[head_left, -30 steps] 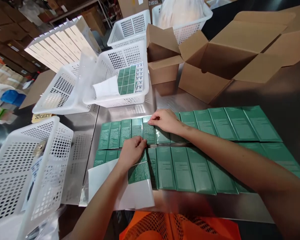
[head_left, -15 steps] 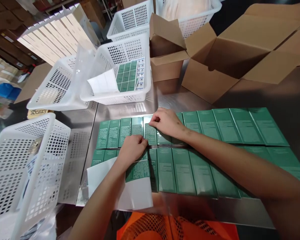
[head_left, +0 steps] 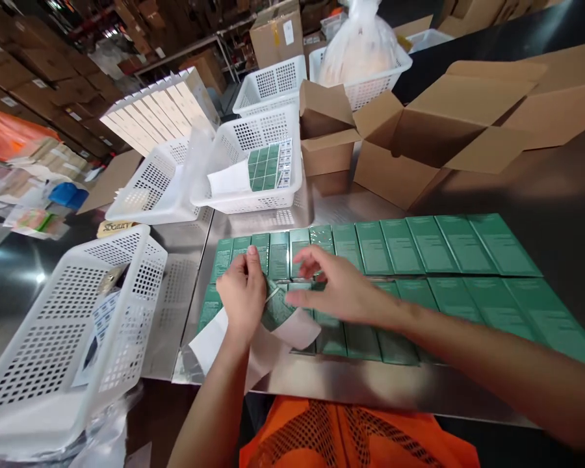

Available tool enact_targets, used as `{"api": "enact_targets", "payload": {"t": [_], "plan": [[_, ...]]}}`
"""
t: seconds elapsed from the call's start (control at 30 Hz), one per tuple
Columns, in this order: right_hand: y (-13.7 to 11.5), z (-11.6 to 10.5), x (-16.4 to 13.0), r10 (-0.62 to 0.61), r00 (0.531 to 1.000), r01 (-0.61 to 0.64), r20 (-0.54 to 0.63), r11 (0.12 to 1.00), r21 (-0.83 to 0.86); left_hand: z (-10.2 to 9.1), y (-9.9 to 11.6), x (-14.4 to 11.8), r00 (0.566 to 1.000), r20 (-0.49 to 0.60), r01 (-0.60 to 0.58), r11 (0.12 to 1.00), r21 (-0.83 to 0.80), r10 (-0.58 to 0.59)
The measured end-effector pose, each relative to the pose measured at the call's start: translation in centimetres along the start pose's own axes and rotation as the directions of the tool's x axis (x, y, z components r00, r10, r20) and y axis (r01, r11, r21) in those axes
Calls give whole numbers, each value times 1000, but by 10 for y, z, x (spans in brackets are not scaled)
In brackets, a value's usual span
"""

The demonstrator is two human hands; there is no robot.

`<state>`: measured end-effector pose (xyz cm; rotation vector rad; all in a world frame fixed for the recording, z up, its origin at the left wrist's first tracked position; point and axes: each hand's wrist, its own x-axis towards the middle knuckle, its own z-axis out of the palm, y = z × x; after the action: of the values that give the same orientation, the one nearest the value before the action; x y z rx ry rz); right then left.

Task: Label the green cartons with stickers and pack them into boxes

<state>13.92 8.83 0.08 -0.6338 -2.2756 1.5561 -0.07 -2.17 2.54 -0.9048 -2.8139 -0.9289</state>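
Hands (head_left: 244, 296) (head_left: 338, 292) have lifted off the boxes (head_left: 419, 244): left pinches label sheet (head_left: 277, 312) (right open).

The left hand (head_left: 244, 296) covers the near part of a green label (head_left: 276, 311) and of the white backing sheet (head_left: 292, 328), so where its fingertips meet the label cannot be seen, while the right hand (head_left: 338, 290) hides parts of several green boxes (head_left: 419, 244) in the nearer row. Print on the boxes and on the sticker sheet (head_left: 268, 167) in the white basket (head_left: 253, 201) is too small to read. The cardboard carton (head_left: 468, 130) at the upper right and the large basket (head_left: 53, 364) at the lower left are cut off by the frame edges.
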Motion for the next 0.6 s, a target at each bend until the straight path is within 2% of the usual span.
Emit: {"api": "enact_targets", "payload": {"t": [0.07, 0.17, 0.23, 0.3, 0.33, 0.4, 0.43, 0.5, 0.53, 0.57, 0.6], "plan": [[-9, 12, -28, 26, 1000, -26, -16, 999, 31, -4, 4, -4, 999, -36, -13, 1000, -25, 12], [-8, 22, -50, 34, 983, -30, -180, 999, 28, -7, 8, -10, 998, 15, -58, 998, -22, 58], [-3, 24, -57, -84, 943, 57, -321, 994, -92, -8, 10, -14, 994, 58, -90, 996, -18, 91], [1, 24, -63, -291, 868, 177, -404, 939, -295, -7, 11, -17, 992, 77, -102, 995, -18, 103], [2, 25, -67, -394, 828, 237, -400, 890, -389, -6, 11, -18, 992, 80, -101, 995, -13, 102], [-3, 26, -79, -560, 776, 389, -290, 787, -479, -5, 10, -17, 993, 69, -100, 995, 6, 99], [-7, 25, -86, -618, 760, 486, -199, 745, -458, -5, 9, -16, 993, 57, -101, 995, 19, 99], [-20, 19, -100, -673, 739, 638, -35, 714, -287, -7, 4, -12, 995, 28, -92, 995, 47, 91], [-27, 13, -105, -662, 750, 650, -9, 739, -178, -10, 0, -10, 995, 42, -93, 995, 44, 91], [-34, 4, -108, -613, 790, 609, -33, 789, -80, -13, -4, -10, 990, 101, -103, 995, 13, 101], [-38, -5, -108, -520, 850, 522, -89, 853, -1, -16, -8, -10, 970, 214, -114, 993, -42, 120]]}}
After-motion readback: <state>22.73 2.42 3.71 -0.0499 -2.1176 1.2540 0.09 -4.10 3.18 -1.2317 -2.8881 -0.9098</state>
